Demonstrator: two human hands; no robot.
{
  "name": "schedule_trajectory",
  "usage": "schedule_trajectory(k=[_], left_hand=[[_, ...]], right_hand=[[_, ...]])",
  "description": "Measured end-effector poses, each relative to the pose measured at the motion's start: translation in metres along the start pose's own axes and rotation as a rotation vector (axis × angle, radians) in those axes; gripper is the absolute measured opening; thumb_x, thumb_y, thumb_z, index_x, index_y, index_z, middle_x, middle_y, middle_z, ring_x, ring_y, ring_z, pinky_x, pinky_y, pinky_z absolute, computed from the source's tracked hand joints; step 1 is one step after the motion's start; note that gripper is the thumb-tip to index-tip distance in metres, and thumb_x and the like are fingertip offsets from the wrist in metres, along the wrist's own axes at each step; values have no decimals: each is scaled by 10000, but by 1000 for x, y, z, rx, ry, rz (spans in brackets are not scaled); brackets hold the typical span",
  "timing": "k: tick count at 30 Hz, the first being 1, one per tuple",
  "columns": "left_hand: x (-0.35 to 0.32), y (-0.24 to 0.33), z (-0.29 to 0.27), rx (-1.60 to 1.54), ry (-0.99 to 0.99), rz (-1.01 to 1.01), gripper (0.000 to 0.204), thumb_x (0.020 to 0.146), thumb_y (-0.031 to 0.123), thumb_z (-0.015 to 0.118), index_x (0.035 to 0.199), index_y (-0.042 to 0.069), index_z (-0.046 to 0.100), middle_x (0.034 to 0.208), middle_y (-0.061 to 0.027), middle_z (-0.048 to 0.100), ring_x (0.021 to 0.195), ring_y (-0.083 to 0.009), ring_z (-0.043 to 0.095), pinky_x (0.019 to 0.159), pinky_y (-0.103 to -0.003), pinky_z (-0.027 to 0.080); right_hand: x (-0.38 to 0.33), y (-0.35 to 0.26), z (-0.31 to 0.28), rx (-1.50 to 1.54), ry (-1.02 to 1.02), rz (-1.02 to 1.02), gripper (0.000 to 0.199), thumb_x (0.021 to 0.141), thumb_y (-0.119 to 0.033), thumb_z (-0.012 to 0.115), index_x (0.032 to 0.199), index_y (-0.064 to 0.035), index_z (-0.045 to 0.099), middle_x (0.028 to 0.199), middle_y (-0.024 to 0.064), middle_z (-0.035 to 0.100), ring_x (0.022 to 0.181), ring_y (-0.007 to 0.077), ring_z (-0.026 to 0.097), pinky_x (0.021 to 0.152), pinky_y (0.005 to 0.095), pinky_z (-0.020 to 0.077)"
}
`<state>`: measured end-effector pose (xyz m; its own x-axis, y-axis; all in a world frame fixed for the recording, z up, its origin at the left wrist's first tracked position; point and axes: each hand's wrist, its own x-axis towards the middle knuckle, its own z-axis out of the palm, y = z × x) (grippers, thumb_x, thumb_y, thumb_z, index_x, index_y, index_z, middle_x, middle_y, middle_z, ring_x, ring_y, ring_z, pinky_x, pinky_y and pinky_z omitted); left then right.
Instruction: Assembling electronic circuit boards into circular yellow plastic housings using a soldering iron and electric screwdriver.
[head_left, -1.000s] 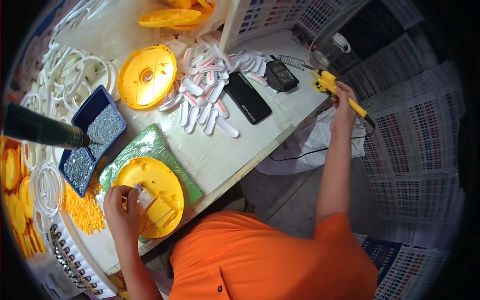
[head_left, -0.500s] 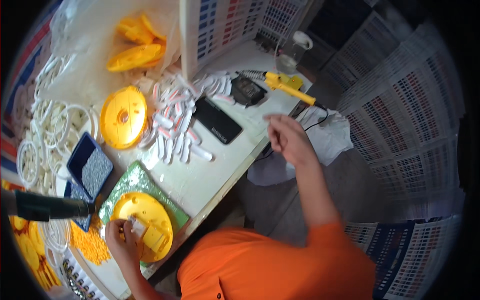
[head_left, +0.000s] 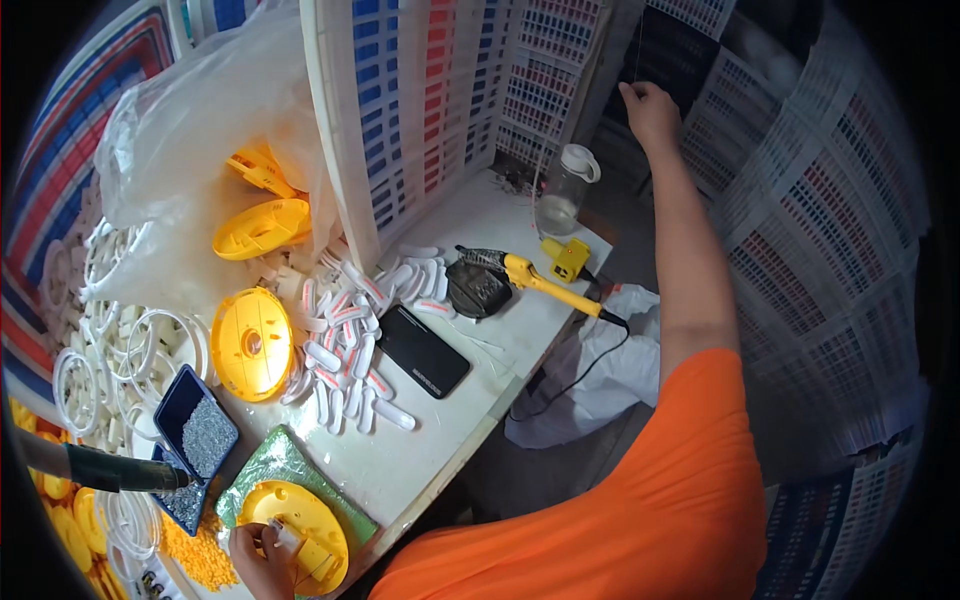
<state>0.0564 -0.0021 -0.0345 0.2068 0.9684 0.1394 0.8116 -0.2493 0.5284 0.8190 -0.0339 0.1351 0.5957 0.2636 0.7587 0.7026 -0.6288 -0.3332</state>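
Observation:
My left hand (head_left: 258,562) is at the near left, its fingers closed on a small white part (head_left: 288,538) inside a round yellow plastic housing (head_left: 325,522). That housing lies open side up on a green bubble-wrap pad (head_left: 282,458), and a yellow block sits within it. Far out to the right, my right arm is stretched up and away. The fingers of my right hand (head_left: 655,112) are pinched together at a thin, pale strand that runs upward. A yellow-handled soldering iron (head_left: 550,285) rests on its dark stand (head_left: 478,288) on the table.
White strips (head_left: 350,340) lie heaped beside a black phone (head_left: 425,350). Blue bins (head_left: 195,420) of small metal parts and a dark tool tip (head_left: 120,468) stand at left. A clear jug (head_left: 565,190) is near the far edge. Stacked crates (head_left: 790,230) fill the right.
My right hand has moved up and away, from above the table's right edge to beside the far crates. The view has shifted upward. My left hand stays at the yellow housing.

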Motion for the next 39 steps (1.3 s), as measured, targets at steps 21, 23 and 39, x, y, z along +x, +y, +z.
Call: schedule_trajectory(k=[21, 23, 39], left_hand=[[8, 3, -2, 4, -78, 32, 96, 925, 61, 634, 894, -18, 588, 846, -109, 557, 774, -255, 527, 743, -374, 443], [-1, 0, -9, 44, -43, 23, 98, 923, 64, 636, 892, -16, 589, 849, -117, 559, 785, -265, 533, 748, -381, 444], [-50, 12, -123, -1263, -50, 451, 148, 931, 183, 646, 884, 44, 627, 871, -83, 624, 766, -268, 627, 834, -386, 495]], right_hand=[[-179, 166, -17, 103, -45, 310, 442, 905, -229, 714, 1249, 35, 627, 923, 124, 698, 782, 176, 666, 688, 301, 520], [-172, 81, -54, 453, 11, 361, 386, 938, -236, 703, 1263, -33, 652, 806, 21, 647, 702, 74, 584, 609, 225, 472], [-436, -281, -153, 943, -880, -920, 337, 740, -248, 845, 968, -64, 677, 1049, 101, 640, 932, 308, 620, 793, 408, 511]])
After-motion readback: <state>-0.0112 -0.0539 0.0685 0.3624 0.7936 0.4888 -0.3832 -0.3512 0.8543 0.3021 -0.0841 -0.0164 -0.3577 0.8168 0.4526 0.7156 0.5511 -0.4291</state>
